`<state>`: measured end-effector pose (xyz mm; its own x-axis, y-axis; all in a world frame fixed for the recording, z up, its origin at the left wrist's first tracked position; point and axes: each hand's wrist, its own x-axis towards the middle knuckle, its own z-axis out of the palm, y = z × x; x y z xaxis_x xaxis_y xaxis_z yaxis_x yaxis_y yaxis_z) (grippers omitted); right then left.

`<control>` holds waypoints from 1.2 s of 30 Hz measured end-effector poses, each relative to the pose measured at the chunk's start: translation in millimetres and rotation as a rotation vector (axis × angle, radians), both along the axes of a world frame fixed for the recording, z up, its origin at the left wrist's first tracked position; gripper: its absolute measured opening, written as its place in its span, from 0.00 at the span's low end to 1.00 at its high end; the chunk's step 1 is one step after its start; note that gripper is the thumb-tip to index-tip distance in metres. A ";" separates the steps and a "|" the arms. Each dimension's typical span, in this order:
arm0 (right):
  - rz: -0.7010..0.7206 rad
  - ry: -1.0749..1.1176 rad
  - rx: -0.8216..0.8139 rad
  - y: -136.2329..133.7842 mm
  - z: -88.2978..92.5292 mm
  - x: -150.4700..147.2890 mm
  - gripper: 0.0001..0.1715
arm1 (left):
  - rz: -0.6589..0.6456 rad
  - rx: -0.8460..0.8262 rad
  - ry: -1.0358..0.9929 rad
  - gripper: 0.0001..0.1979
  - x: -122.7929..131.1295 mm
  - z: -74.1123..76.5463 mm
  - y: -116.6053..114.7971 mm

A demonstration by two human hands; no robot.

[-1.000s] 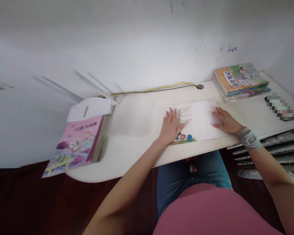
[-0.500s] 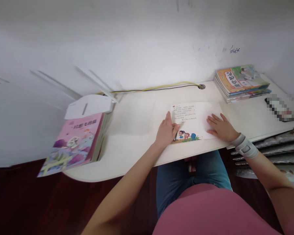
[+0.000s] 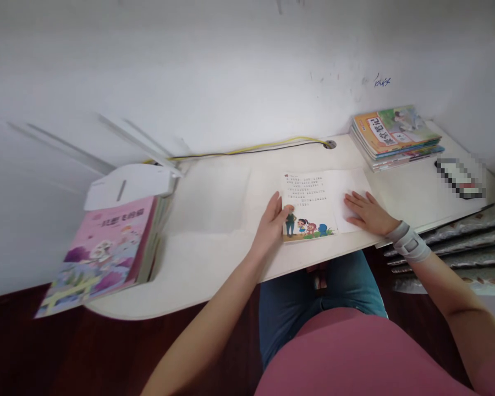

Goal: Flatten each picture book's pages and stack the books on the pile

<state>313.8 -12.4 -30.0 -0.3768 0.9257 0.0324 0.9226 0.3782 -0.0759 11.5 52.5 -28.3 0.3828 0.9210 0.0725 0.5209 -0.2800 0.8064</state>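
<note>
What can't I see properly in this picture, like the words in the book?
All in the head view:
- Small print in the open book: too tiny and blurry to read.
- Part of the right page: hidden under the right hand.
- Phone screen: masked by blurry squares.
- Lower covers in the far-right book stack: hidden by the top book.
- Right upper arm: cut off by the picture's edge.

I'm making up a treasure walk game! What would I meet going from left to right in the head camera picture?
Pink-covered book → left hand → open book → stack of books with an orange and green cover on top → phone.
</note>
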 end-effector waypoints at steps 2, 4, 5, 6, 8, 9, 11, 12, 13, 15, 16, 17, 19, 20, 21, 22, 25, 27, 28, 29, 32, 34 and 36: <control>0.001 0.008 0.006 -0.5 0.6 -1.5 0.33 | 0.049 -0.070 -0.153 0.31 0.7 3.5 0.2; 0.000 0.013 0.010 -0.6 1.4 -2.4 0.32 | 0.054 -0.076 -0.214 0.32 1.1 7.4 2.4; -0.002 0.014 0.012 -0.7 1.7 -2.7 0.32 | 0.038 -0.059 -0.224 0.32 0.8 9.0 3.8; -0.003 0.014 0.014 -0.6 1.8 -2.8 0.32 | 0.014 -0.038 -0.231 0.33 0.2 10.1 5.2; -0.005 0.012 0.016 -0.7 1.7 -2.8 0.32 | -0.050 0.004 -0.233 0.34 -2.5 11.1 7.5; -0.005 0.012 0.017 -0.7 1.4 -2.6 0.32 | -0.090 0.025 -0.215 0.35 -4.5 11.1 8.2; -0.006 0.014 0.018 -1.0 0.8 -1.9 0.32 | -0.185 0.056 -0.110 0.44 -9.3 11.0 8.5; -0.007 0.016 0.018 -1.2 0.5 -1.4 0.32 | -0.232 0.069 -0.025 0.50 -11.6 10.9 8.3; -0.009 0.017 0.018 -1.4 0.3 -0.8 0.32 | -0.270 0.083 0.075 0.55 -13.7 10.8 8.0; -0.011 0.017 0.021 -1.9 0.2 0.4 0.32 | -0.310 0.119 0.281 0.57 -16.6 10.1 7.4; -0.010 0.016 0.024 -2.2 0.3 0.9 0.32 | -0.304 0.142 0.366 0.55 -17.8 9.4 7.2; -0.007 0.013 0.026 -2.4 0.5 1.3 0.32 | -0.287 0.162 0.432 0.52 -19.2 8.3 6.9; -0.001 0.005 0.030 -2.8 1.0 1.9 0.33 | -0.237 0.190 0.505 0.47 -24.2 5.0 6.1; 0.000 0.000 0.031 -2.9 1.3 2.1 0.33 | -0.217 0.201 0.520 0.44 -28.3 3.1 5.5; 0.001 -0.004 0.032 -3.1 1.6 2.2 0.33 | -0.197 0.217 0.532 0.40 -33.8 1.2 4.9; 0.001 -0.007 0.034 -3.2 1.8 2.4 0.32 | -0.177 0.237 0.545 0.36 -40.2 -0.4 4.2; 0.008 0.001 0.032 -3.3 1.8 3.0 0.33 | -0.068 0.306 0.563 0.26 -59.1 -0.9 1.9; 0.013 0.013 0.026 -3.2 1.5 3.4 0.33 | 0.041 0.349 0.497 0.26 -62.2 3.3 -1.0; 0.014 0.017 0.024 -3.2 1.3 3.5 0.33 | 0.064 0.365 0.443 0.26 -58.6 6.2 -3.5; 0.015 0.021 0.025 -3.1 1.0 3.7 0.33 | 0.052 0.374 0.386 0.27 -51.4 9.0 -6.6; 0.014 0.027 0.033 -3.2 0.2 4.0 0.33 | -0.196 0.329 0.304 0.34 -16.2 13.2 -17.1; 0.012 0.028 0.037 -3.4 0.0 4.1 0.33 | -0.328 0.265 0.374 0.38 5.2 10.9 -19.7; 0.007 0.025 0.038 -3.7 0.3 4.2 0.33 | -0.336 0.221 0.479 0.40 13.9 5.8 -16.3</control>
